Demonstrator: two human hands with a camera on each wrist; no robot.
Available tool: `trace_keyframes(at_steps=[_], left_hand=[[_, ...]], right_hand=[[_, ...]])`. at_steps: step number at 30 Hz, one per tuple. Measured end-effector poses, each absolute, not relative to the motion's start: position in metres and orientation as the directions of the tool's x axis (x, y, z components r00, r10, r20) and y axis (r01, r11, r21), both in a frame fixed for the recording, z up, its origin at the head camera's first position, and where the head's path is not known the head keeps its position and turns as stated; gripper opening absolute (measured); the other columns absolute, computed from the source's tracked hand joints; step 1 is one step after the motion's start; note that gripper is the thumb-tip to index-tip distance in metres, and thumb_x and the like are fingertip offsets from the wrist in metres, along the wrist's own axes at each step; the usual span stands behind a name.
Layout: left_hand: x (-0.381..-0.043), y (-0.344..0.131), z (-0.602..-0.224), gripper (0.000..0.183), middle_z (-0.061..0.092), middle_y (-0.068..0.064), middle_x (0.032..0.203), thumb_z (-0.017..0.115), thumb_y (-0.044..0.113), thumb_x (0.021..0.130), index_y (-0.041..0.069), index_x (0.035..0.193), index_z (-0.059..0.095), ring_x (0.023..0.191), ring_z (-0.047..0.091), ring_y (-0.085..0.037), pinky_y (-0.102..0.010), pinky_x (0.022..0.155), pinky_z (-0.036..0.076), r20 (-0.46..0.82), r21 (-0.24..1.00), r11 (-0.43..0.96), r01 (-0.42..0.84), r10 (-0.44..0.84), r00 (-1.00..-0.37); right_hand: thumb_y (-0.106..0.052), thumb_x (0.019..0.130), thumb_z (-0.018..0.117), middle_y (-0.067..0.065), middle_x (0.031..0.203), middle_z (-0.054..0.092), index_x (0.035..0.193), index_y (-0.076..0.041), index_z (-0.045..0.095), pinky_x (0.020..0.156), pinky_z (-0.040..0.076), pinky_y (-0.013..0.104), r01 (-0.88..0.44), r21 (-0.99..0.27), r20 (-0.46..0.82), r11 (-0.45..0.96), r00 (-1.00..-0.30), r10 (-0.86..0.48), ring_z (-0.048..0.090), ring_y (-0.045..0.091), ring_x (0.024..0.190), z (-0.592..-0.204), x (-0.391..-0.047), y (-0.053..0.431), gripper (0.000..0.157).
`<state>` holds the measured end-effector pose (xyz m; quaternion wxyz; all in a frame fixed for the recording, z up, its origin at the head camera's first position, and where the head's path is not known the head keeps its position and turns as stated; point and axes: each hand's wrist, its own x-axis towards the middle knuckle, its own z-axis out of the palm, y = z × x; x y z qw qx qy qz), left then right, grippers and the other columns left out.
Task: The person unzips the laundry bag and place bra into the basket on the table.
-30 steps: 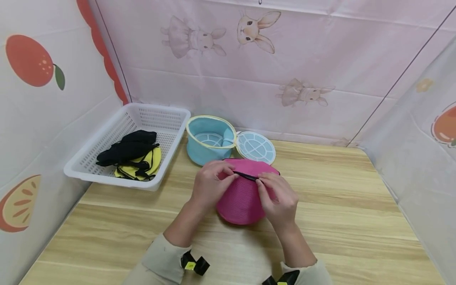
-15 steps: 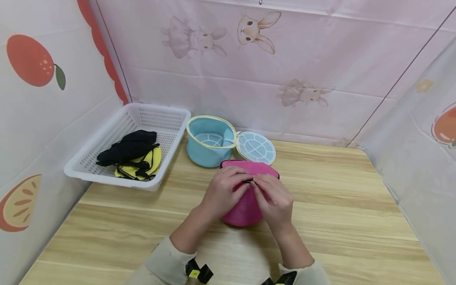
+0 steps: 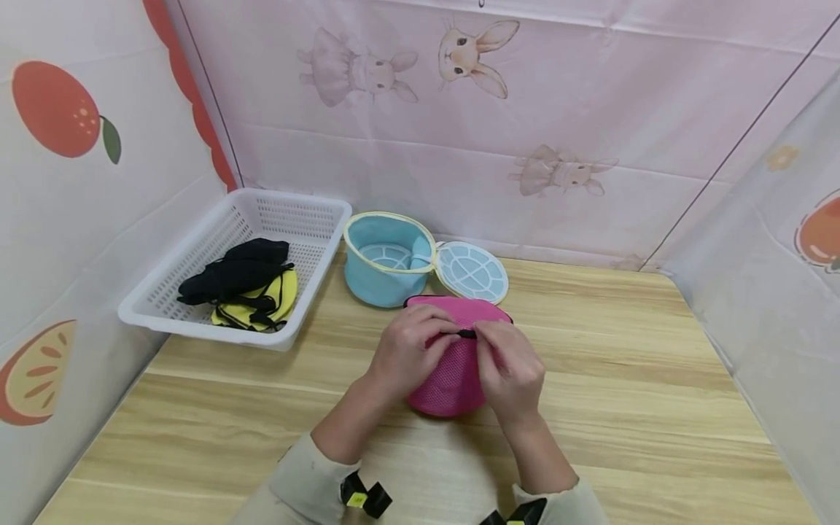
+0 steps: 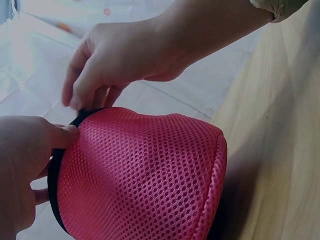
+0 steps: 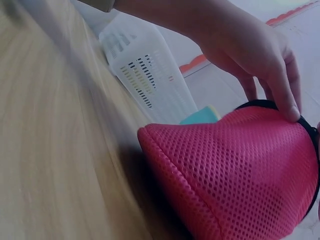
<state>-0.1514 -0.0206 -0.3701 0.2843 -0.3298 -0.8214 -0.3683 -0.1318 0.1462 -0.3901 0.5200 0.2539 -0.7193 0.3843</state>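
Note:
A pink mesh pouch (image 3: 449,383) with a black zip edge (image 3: 467,334) stands on the table between both hands. My left hand (image 3: 408,351) pinches the black edge from the left between thumb and fingers. From the right, my right hand (image 3: 514,368) pinches the same edge a short way off. In the left wrist view the mesh wall (image 4: 145,170) bulges, with the black band (image 4: 54,185) along its rim. The right wrist view shows the left hand's thumb and fingers (image 5: 287,97) on the rim. A zip pull cannot be made out.
Behind the pouch stands an open light-blue round mesh basket (image 3: 380,286), its ribbed lid (image 3: 472,271) laid out to the right. A white plastic basket (image 3: 319,273) on the left holds a black folded item (image 3: 236,275) and a yellow one (image 3: 286,292). Printed cloth walls surround the table (image 3: 630,379).
Both hands have drawn closer together along the pouch's black edge, the left moving right. Over the last half second they have parted slightly, showing a short piece of the edge between them.

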Motion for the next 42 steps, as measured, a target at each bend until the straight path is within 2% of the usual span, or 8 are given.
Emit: trace_keyframes(at_steps=[7, 18, 24, 30, 35, 42], left_hand=[[-0.159, -0.031, -0.369, 0.011, 0.07, -0.001, 0.092, 0.076, 0.014, 0.079, 0.009, 0.09, 0.075, 0.096, 0.062, -0.015, -0.024, 0.094, 0.046, 0.714, 0.45, 0.491, 0.746, 0.304, -0.631], [-0.166, -0.039, -0.371, 0.015, 0.071, 0.0, 0.095, 0.076, 0.012, 0.078, 0.01, 0.092, 0.075, 0.099, 0.063, -0.013, -0.025, 0.095, 0.046, 0.692, 0.514, 0.472, 0.716, 0.265, -0.672], [-0.171, -0.047, -0.373, 0.014, 0.071, 0.0, 0.097, 0.076, 0.013, 0.078, 0.011, 0.092, 0.075, 0.101, 0.063, -0.013, -0.025, 0.093, 0.047, 0.669, 0.533, 0.502, 0.681, 0.243, -0.702], [-0.166, -0.041, -0.37, 0.021, 0.069, -0.004, 0.105, 0.076, 0.017, 0.079, 0.008, 0.098, 0.073, 0.108, 0.06, -0.018, -0.031, 0.099, 0.044, 0.675, 0.481, 0.475, 0.737, 0.336, -0.657], [-0.154, -0.024, -0.368, 0.023, 0.069, 0.0, 0.104, 0.074, 0.019, 0.082, 0.01, 0.103, 0.073, 0.105, 0.06, -0.013, -0.029, 0.099, 0.044, 0.673, 0.401, 0.466, 0.789, 0.434, -0.599], [-0.15, -0.018, -0.369, 0.014, 0.071, 0.004, 0.096, 0.074, 0.016, 0.081, 0.013, 0.095, 0.076, 0.099, 0.062, -0.008, -0.026, 0.099, 0.043, 0.684, 0.395, 0.497, 0.772, 0.402, -0.609]], right_hand=[[0.01, 0.075, 0.069, 0.016, 0.083, 0.071, 0.088, 0.004, 0.073, 0.081, 0.054, 0.03, -0.746, -0.313, 0.942, 0.588, -0.32, 0.096, 0.068, 0.029, 0.078, -0.388, -0.136, 0.153, 0.016], [0.01, 0.073, 0.069, 0.016, 0.08, 0.071, 0.085, 0.005, 0.073, 0.076, 0.056, 0.035, -0.764, -0.265, 0.962, 0.589, -0.253, 0.104, 0.068, 0.031, 0.075, -0.388, -0.137, 0.152, 0.014], [0.01, 0.073, 0.07, 0.016, 0.08, 0.071, 0.085, 0.004, 0.073, 0.074, 0.056, 0.038, -0.759, -0.274, 0.959, 0.591, -0.263, 0.107, 0.069, 0.031, 0.074, -0.389, -0.136, 0.152, 0.014], [0.008, 0.074, 0.071, 0.015, 0.083, 0.072, 0.088, 0.003, 0.074, 0.077, 0.056, 0.031, -0.774, -0.281, 0.955, 0.568, -0.287, 0.08, 0.069, 0.027, 0.076, -0.39, -0.135, 0.15, 0.014], [0.007, 0.074, 0.072, 0.015, 0.085, 0.071, 0.09, 0.003, 0.073, 0.079, 0.055, 0.026, -0.79, -0.269, 0.953, 0.551, -0.303, 0.031, 0.069, 0.026, 0.078, -0.391, -0.132, 0.146, 0.016], [0.008, 0.074, 0.072, 0.014, 0.085, 0.071, 0.091, 0.003, 0.072, 0.076, 0.055, 0.024, -0.766, -0.278, 0.945, 0.58, -0.327, 0.021, 0.068, 0.026, 0.076, -0.39, -0.13, 0.143, 0.017]])
